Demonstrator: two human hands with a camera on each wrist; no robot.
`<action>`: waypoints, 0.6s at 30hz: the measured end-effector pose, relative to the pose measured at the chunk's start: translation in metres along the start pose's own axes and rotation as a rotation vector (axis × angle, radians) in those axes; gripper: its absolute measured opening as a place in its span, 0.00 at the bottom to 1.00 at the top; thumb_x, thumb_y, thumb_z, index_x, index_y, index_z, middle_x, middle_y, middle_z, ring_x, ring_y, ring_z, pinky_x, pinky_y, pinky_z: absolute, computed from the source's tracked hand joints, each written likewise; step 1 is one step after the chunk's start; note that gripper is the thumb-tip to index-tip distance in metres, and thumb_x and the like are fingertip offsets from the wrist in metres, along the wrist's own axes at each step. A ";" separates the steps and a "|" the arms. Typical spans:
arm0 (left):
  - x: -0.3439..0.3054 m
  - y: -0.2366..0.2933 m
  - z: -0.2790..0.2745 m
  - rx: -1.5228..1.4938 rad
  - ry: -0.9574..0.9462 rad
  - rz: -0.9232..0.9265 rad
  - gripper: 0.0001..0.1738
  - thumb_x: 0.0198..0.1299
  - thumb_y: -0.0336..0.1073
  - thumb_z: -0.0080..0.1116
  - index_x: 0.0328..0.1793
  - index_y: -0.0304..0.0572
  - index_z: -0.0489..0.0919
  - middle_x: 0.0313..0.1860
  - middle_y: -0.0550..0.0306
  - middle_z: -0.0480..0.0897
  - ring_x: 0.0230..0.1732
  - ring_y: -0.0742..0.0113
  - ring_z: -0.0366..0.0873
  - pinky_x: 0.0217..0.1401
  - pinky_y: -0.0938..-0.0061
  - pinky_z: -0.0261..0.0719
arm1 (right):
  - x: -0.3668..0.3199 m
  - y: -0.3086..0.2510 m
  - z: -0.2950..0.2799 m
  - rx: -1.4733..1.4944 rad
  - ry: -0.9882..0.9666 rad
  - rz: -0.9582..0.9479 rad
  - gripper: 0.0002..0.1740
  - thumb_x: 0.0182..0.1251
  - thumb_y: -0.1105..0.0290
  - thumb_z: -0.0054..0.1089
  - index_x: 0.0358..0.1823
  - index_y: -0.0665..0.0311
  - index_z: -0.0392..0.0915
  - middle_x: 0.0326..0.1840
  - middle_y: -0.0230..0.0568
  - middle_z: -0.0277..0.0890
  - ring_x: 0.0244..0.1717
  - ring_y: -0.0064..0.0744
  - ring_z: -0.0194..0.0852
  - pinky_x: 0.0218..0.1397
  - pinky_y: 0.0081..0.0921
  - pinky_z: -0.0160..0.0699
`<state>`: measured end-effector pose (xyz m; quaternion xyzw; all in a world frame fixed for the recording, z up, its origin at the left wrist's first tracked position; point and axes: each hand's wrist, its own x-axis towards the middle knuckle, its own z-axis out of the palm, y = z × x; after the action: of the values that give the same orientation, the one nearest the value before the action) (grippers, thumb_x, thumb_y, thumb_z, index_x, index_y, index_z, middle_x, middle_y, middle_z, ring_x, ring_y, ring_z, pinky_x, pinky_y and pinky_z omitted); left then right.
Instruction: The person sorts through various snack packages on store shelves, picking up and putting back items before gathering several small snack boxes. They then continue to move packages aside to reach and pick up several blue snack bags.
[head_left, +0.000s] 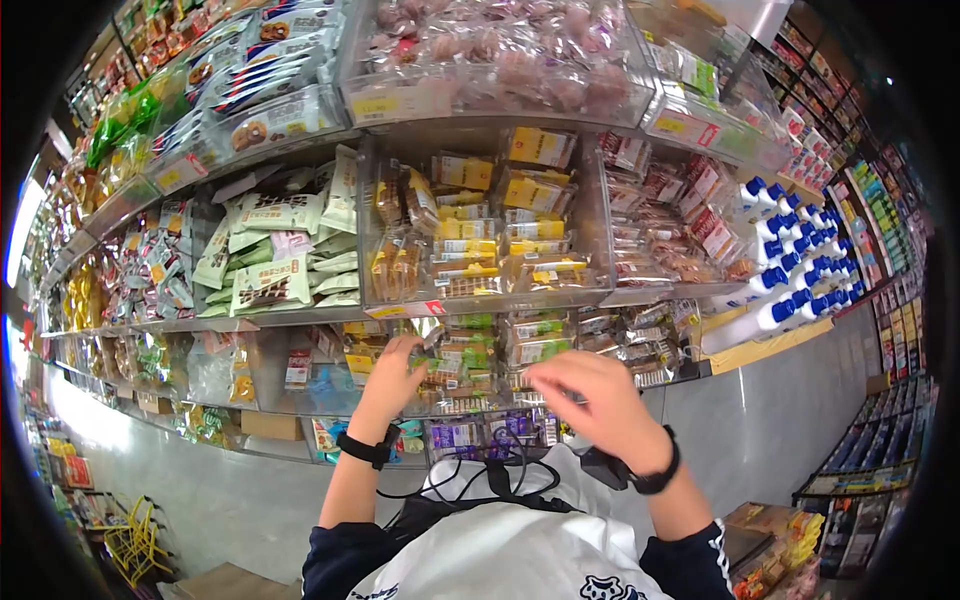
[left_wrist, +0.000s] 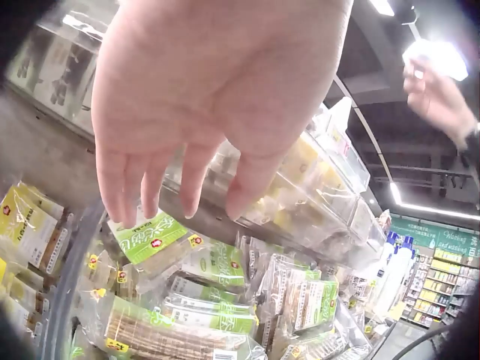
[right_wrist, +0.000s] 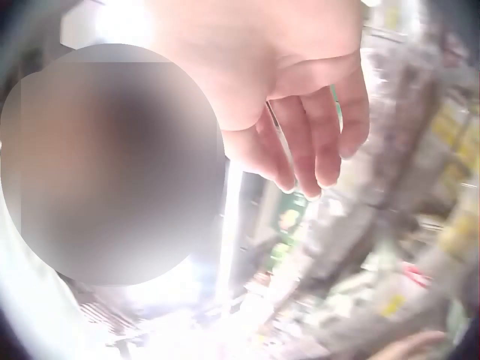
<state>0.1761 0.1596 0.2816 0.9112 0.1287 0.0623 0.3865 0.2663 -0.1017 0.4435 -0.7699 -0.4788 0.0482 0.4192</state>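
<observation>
My left hand (head_left: 393, 375) reaches over the lower shelf bin of flat clear packs with green labels. In the left wrist view, its fingers hang down apart from the thumb, fingertips right at the top of a green-labelled pack (left_wrist: 150, 238). More such packs (left_wrist: 180, 326), with brown stick-like food inside, lie below the hand. Farther right, my right hand (head_left: 598, 395) hovers in front of the same lower shelf, fingers loosely bent and nothing in them. The right wrist view shows its relaxed fingers (right_wrist: 322, 142) against a blurred background.
Above, a middle shelf holds yellow-labelled packs (head_left: 540, 195), pale green bags (head_left: 275, 285) and red-brown packs (head_left: 690, 210) behind clear dividers. White bottles with blue caps (head_left: 785, 280) stand at the right. Clear shelf fronts (head_left: 490, 310) overhang the lower bins.
</observation>
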 end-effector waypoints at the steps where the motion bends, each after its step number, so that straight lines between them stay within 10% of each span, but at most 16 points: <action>1: 0.004 0.001 0.001 0.013 -0.002 0.030 0.22 0.56 0.34 0.59 0.58 0.39 0.73 0.59 0.40 0.73 0.60 0.42 0.70 0.61 0.59 0.70 | 0.008 -0.035 -0.020 -0.025 0.004 -0.124 0.10 0.57 0.72 0.61 0.40 0.65 0.80 0.37 0.41 0.80 0.35 0.42 0.79 0.39 0.32 0.78; 3: 0.011 0.007 0.003 0.029 -0.053 0.001 0.24 0.57 0.34 0.58 0.62 0.47 0.73 0.62 0.34 0.69 0.66 0.39 0.65 0.64 0.57 0.69 | 0.012 -0.089 -0.045 0.007 0.074 -0.340 0.12 0.52 0.74 0.63 0.40 0.63 0.81 0.37 0.38 0.81 0.33 0.34 0.79 0.33 0.28 0.77; 7: 0.021 0.008 0.017 0.281 -0.091 0.103 0.27 0.58 0.35 0.56 0.65 0.63 0.72 0.69 0.27 0.57 0.69 0.31 0.57 0.66 0.53 0.67 | -0.035 -0.120 -0.095 -0.301 -0.530 -0.669 0.13 0.48 0.71 0.63 0.39 0.58 0.79 0.37 0.34 0.79 0.32 0.26 0.75 0.29 0.22 0.74; 11: 0.025 0.003 0.034 0.532 -0.096 0.148 0.31 0.55 0.35 0.58 0.68 0.60 0.69 0.68 0.22 0.54 0.70 0.26 0.53 0.64 0.52 0.69 | 0.000 -0.161 -0.026 -0.067 0.374 -0.587 0.09 0.37 0.68 0.62 0.25 0.53 0.76 0.30 0.32 0.76 0.26 0.26 0.71 0.28 0.20 0.71; 14: 0.031 0.000 0.047 0.645 -0.105 0.059 0.33 0.55 0.36 0.58 0.70 0.58 0.64 0.68 0.24 0.54 0.70 0.27 0.53 0.63 0.52 0.71 | -0.008 -0.153 -0.017 -0.152 0.323 -0.520 0.10 0.43 0.68 0.62 0.31 0.55 0.77 0.34 0.34 0.76 0.31 0.24 0.72 0.31 0.20 0.71; 18: 0.041 -0.003 0.058 0.675 -0.081 -0.037 0.34 0.55 0.39 0.60 0.69 0.52 0.63 0.64 0.28 0.61 0.67 0.31 0.60 0.57 0.53 0.76 | -0.012 -0.102 -0.024 -0.262 -0.400 -0.404 0.17 0.55 0.70 0.61 0.48 0.58 0.79 0.38 0.30 0.77 0.36 0.24 0.76 0.33 0.20 0.74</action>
<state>0.2269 0.1332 0.2398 0.9869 0.1433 -0.0270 0.0690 0.2001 -0.1057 0.5260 -0.6819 -0.6972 0.0525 0.2149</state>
